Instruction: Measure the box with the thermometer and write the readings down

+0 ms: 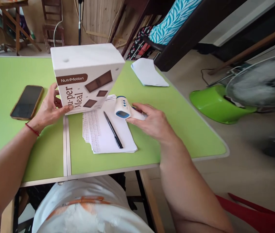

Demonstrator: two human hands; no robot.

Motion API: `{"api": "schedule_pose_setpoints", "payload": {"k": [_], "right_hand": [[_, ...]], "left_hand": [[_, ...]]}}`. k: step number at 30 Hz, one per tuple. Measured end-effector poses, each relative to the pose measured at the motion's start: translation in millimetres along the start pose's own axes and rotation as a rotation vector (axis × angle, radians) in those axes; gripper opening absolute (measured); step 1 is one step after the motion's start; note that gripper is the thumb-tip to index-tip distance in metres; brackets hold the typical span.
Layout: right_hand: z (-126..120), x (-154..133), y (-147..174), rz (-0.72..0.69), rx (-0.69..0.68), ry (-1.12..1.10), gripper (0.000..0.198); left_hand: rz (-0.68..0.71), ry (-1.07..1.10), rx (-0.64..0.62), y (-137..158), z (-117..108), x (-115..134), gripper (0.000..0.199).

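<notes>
the left hand (48, 108) is grasping a white box (79, 97) by its lower left edge, with the thumb pressed on the printed front and the other fingers round the side. the box is in the upper left middle of the view, above the green table (181, 132), and its front carries brown pictures and the word "nutrimotion"; whether its bottom touches the table, i cannot tell. the right hand (154, 121) is closed around the handle of a white thermometer (123, 108) with blue buttons, which is just beside the lower right of the box and over the upper part of a pile of paper (126, 136). on this pile lies a black pen (113, 129), slanted, and small writing covers the left side of the sheets. a phone (27, 102) with dark screen lies on the table, to the left of the left hand. near the far right edge of the table rest some folded sheets (148, 72). on the left wrist there is a thin red band (32, 129). to the right, beyond the table, stands a fan (261, 74).
</notes>
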State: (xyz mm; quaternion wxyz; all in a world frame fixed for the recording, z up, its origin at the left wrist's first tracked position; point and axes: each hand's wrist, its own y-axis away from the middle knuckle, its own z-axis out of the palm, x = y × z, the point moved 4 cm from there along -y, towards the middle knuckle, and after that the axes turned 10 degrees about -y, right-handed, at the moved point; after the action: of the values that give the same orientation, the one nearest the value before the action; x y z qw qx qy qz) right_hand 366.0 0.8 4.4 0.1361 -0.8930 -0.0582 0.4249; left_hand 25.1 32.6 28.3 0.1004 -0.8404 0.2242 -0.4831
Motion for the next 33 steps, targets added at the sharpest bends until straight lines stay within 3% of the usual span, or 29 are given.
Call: {"api": "schedule_pose_setpoints", "payload": {"k": [5, 9, 12, 15, 17, 19, 21, 23, 26, 28, 30, 33], "right_hand": [[12.7, 21.9, -2.2, 0.029, -0.07, 0.086, 0.041], [6.8, 4.7, 1.9, -0.13, -0.016, 0.154, 0.029], [6.9, -20.3, 13.8, -0.197, 0.015, 0.114, 0.013], [27.0, -42.1, 27.2, -0.153, -0.191, 0.105, 0.012], [40.6, -52.7, 33.6, -0.175, -0.258, 0.205, 0.016], [48.7, -58.3, 36.7, -0.21, -0.255, 0.265, 0.021], [49.7, -59.4, 37.5, -0.225, -0.22, 0.2, 0.028], [45.6, -58.4, 37.4, -0.233, -0.179, 0.025, 0.033], [39.7, -56.6, 37.5, -0.236, -0.13, -0.263, 0.033], [39.3, -56.0, 38.5, -0.209, -0.083, -0.41, 0.035], [39.0, -57.6, 41.1, -0.2, 0.018, -0.563, 0.036], [40.9, -62.1, 47.6, -0.181, 0.104, -0.783, 0.027]], "left_hand": [[0.011, -0.13, -0.046, -0.2, 5.0, 0.0, 0.069], [-0.06, -0.219, -0.04, 1.2, 0.2, -2.2, 0.067], [-0.021, -0.258, 0.141, 4.9, -9.7, 7.3, 0.067], [0.168, -0.266, 0.46, 14.4, -18.9, 33.5, 0.046], [0.266, -0.339, 0.511, 21.3, -13.5, 53.2, 0.033], [0.336, -0.411, 0.362, 26.6, 3.5, 70.1, 0.019], [0.376, -0.474, -0.047, 32.8, 33.4, 80.3, 0.012], [0.397, -0.615, -0.429, 44.9, 61.9, 85.0, 0.023], [0.368, -0.836, -0.825, 64.9, 88.3, 86.7, 0.035], [0.368, -0.916, -0.914, 74.7, 95.6, 90.7, 0.046], [0.391, -0.953, -0.911, 81.4, 99.1, 96.3, 0.05], [0.461, -0.946, -0.861, 88.6, 103.1, 104.0, 0.032]]}}
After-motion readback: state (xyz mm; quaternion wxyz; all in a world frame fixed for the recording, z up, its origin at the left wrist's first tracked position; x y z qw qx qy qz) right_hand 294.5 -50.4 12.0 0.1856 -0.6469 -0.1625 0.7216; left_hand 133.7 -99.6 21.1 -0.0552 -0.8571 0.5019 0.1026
